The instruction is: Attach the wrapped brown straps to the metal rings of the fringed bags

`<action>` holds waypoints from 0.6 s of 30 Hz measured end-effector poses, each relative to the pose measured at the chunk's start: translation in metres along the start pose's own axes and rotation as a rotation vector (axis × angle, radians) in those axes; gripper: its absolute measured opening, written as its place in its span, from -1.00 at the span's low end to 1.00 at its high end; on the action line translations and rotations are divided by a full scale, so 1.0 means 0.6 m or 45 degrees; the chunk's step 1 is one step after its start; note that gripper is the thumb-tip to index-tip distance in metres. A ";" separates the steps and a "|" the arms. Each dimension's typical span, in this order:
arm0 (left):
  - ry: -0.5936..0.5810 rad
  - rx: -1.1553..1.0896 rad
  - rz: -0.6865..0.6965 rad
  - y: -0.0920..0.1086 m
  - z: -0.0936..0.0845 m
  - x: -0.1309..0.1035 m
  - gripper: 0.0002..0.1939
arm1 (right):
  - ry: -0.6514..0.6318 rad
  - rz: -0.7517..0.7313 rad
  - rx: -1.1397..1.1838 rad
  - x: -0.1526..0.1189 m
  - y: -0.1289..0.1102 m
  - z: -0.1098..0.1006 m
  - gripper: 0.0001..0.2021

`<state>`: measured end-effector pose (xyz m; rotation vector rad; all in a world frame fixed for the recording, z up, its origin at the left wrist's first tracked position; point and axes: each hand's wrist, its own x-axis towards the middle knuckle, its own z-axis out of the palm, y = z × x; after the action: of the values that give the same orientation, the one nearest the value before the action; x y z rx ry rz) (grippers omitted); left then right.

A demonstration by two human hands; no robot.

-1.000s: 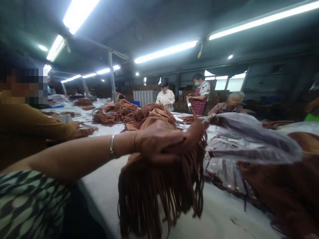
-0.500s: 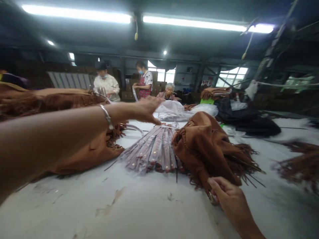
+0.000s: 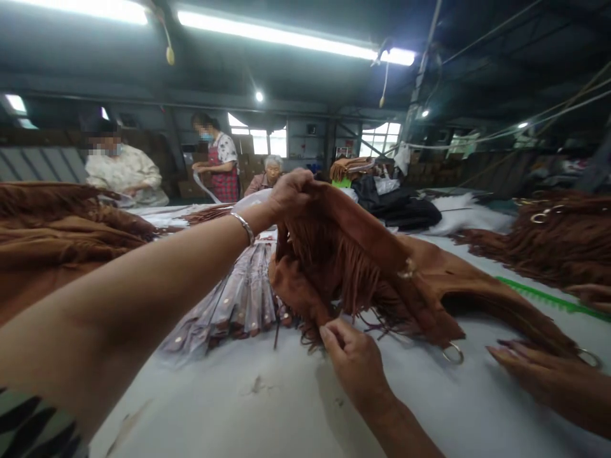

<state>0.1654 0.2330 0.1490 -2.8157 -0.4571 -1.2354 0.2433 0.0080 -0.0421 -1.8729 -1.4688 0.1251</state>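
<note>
My left hand [image 3: 293, 194], with a silver bangle at its wrist, is raised over the table and closed on the upper edge of a brown fringed suede piece [image 3: 363, 232]. The piece hangs in a fold, its fringe showing inside and a metal ring on a lower end at the right. Lower down, my right hand [image 3: 356, 356] pinches the near end of the same suede. Left of it lies a fan of plastic-wrapped brown strips [image 3: 233, 292] with small round studs. Another person's hand [image 3: 539, 375] rests close to a brown strap end with a ring.
Brown fringed suede is heaped at the left [image 3: 57, 235] and right [image 3: 554, 242] of the white table [image 3: 267, 407]. A green strip [image 3: 548, 296] lies at the right. Black cloth [image 3: 401, 207] sits farther back. Several people are across the table.
My left hand has gone from reaching over the wrapped strips to gripping and lifting the suede's edge. My right hand keeps its pinch. The view has swung right, bringing another person's hand into sight.
</note>
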 end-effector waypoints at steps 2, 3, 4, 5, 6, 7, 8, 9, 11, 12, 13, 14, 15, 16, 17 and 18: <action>0.196 0.009 -0.094 0.012 -0.047 0.017 -0.85 | 0.014 0.006 -0.026 -0.001 0.004 0.004 -0.70; 0.300 0.009 -0.153 0.021 -0.076 0.024 -0.87 | 0.021 0.011 -0.029 -0.001 0.007 0.007 -0.72; 0.390 -0.002 -0.210 0.032 -0.107 0.028 -0.87 | 0.028 0.014 -0.027 0.000 0.010 0.010 -0.73; 0.456 -0.032 -0.260 0.045 -0.141 0.030 -0.83 | 0.035 0.015 -0.025 0.001 0.013 0.012 -0.74; 0.494 -0.069 -0.295 0.059 -0.177 0.030 -0.80 | 0.042 0.015 -0.021 0.003 0.015 0.013 -0.75; 0.498 -0.106 -0.311 0.074 -0.214 0.026 -0.79 | 0.050 0.016 -0.014 0.005 0.017 0.014 -0.74; 0.498 -0.130 -0.320 0.090 -0.252 0.019 -0.82 | 0.061 0.018 -0.004 0.007 0.019 0.013 -0.74; 0.492 -0.131 -0.321 0.106 -0.288 0.009 -0.85 | 0.073 0.024 0.009 0.010 0.021 0.011 -0.74; 0.468 -0.065 -0.330 0.138 -0.353 -0.019 -0.86 | 0.105 0.049 0.043 0.015 0.025 0.004 -0.74; 0.459 -0.009 -0.340 0.153 -0.380 -0.037 -0.82 | 0.120 0.068 0.060 0.018 0.029 0.001 -0.75; 0.443 0.056 -0.351 0.168 -0.402 -0.060 -0.75 | 0.128 0.088 0.077 0.020 0.032 -0.003 -0.76; 0.438 0.133 -0.363 0.183 -0.419 -0.087 -0.70 | 0.127 0.107 0.091 0.022 0.036 -0.005 -0.77; 0.448 0.218 -0.359 0.199 -0.428 -0.118 -0.66 | 0.116 0.122 0.103 0.023 0.039 -0.006 -0.77; 0.453 0.314 -0.354 0.216 -0.432 -0.155 -0.63 | 0.099 0.128 0.115 0.023 0.043 -0.006 -0.78; 0.491 0.402 -0.327 0.233 -0.429 -0.197 -0.63 | 0.083 0.122 0.128 0.023 0.046 -0.005 -0.78; 0.474 0.474 -0.296 0.251 -0.419 -0.244 -0.65 | 0.067 0.111 0.141 0.023 0.048 -0.002 -0.78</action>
<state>-0.0663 0.0151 0.2278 -2.2112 -0.8978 -1.4890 0.2715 0.0173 -0.0536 -1.8372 -1.3189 0.1932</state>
